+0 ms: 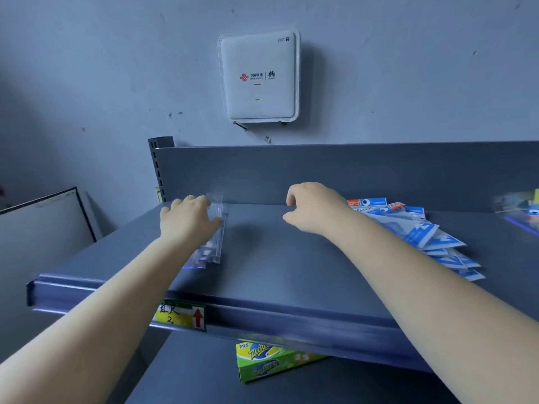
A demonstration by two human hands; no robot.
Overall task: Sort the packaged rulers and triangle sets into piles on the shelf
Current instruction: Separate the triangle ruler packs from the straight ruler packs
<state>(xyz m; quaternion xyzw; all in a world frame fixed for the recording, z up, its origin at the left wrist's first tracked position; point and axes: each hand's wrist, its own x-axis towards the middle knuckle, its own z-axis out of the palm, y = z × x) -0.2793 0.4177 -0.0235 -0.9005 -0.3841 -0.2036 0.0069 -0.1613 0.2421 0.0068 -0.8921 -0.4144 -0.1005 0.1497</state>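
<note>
Near the shelf (291, 272)'s back-left corner, the left hand (189, 221) lay flat on the rulers (214, 243), fingers straight, pressing rather than gripping. Squaring that pile against the back wall would serve best. The right hand (313, 208) hovered loosely curled, its grip empty, beside the fanned triangle sets (423, 231) toward the back right, probably due next.

The left hand (188, 218) is covering most of the clear ruler packs (215, 243), so their count is staying unreadable. The right hand (313, 208) and forearm are hiding the near edge of the blue triangle-set packs (431, 237), whose print is blurring. At the right edge a smeared colourful package (522, 209) is being cut off. The shelf's front rail (291, 313) is hiding part of a green box (268, 363).
</note>
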